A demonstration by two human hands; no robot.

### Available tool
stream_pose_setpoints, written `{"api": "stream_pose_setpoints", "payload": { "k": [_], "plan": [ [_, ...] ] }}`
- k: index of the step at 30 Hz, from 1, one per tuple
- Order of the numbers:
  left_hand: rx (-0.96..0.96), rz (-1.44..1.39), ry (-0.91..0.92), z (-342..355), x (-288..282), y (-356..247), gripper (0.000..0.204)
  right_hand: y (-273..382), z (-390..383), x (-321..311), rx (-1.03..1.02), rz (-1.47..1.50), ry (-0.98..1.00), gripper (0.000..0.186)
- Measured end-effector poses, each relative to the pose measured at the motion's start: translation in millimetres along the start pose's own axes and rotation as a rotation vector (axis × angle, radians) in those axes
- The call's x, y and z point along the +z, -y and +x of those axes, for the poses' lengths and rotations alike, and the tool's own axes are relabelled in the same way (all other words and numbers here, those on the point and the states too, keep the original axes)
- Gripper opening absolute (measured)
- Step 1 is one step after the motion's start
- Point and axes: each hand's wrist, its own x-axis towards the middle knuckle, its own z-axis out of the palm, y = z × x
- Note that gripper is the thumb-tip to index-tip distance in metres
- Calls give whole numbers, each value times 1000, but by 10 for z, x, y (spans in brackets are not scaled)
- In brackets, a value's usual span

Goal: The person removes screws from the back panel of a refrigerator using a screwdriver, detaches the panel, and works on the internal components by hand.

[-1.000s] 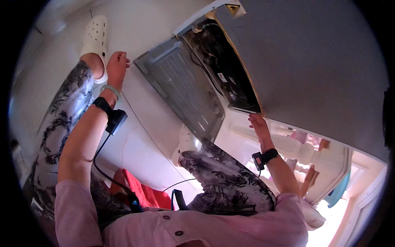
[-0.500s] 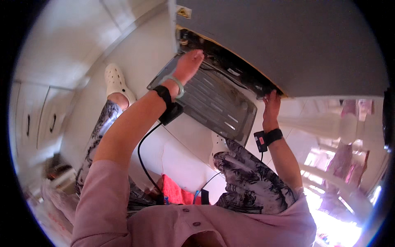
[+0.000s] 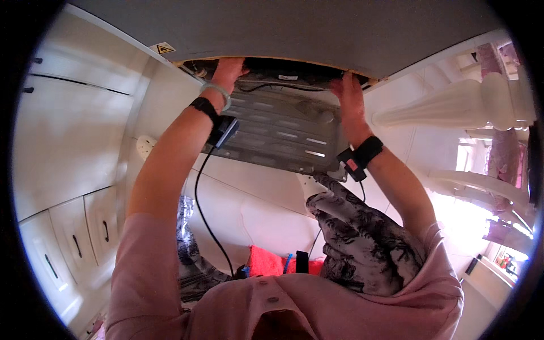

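A large dark grey appliance panel (image 3: 317, 28) spans the top, with a dark opening under its yellowish lower edge. My left hand (image 3: 228, 75), with a pale green bangle and black wrist strap, reaches into the opening's left part; its fingertips are mostly hidden. At the opening's right end, my right hand (image 3: 352, 105) points its fingers up, stretched and slightly apart, against the lower edge; whether they grip it cannot be told. Between my arms, a slotted grey metal plate (image 3: 272, 127) lies just below the opening. A black cable (image 3: 277, 86) runs along the opening.
White cabinets (image 3: 73, 147) with dark handles stand at the left. On the right are a white turned furniture leg (image 3: 447, 107) and other pale furniture. My patterned trouser leg (image 3: 368, 232) is below the plate. A red cloth (image 3: 266, 260) lies close to my body.
The view has turned, so the panel's edge now runs nearly level across the top. My left hand has gone from above the plate up into the opening; my right hand stays at its right end.
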Motion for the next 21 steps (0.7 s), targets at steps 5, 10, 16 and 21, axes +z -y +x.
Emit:
{"api": "stream_pose_setpoints", "payload": {
  "k": [5, 10, 16, 21],
  "plan": [
    [131, 437, -8, 280, 21, 196, 51, -390, 357, -138, -54, -273, 68, 41],
    [275, 1025, 13, 511, -24, 362, 52, -507, 555, -155, -340, -520, 100, 38],
    [280, 935, -41, 579, -26, 352, 51, 81, 311, -44, 278, -272, 90, 46],
    [417, 1267, 12, 608, -154, 339, 51, 161, 194, 49, 293, -93, 100, 53]
  ]
}}
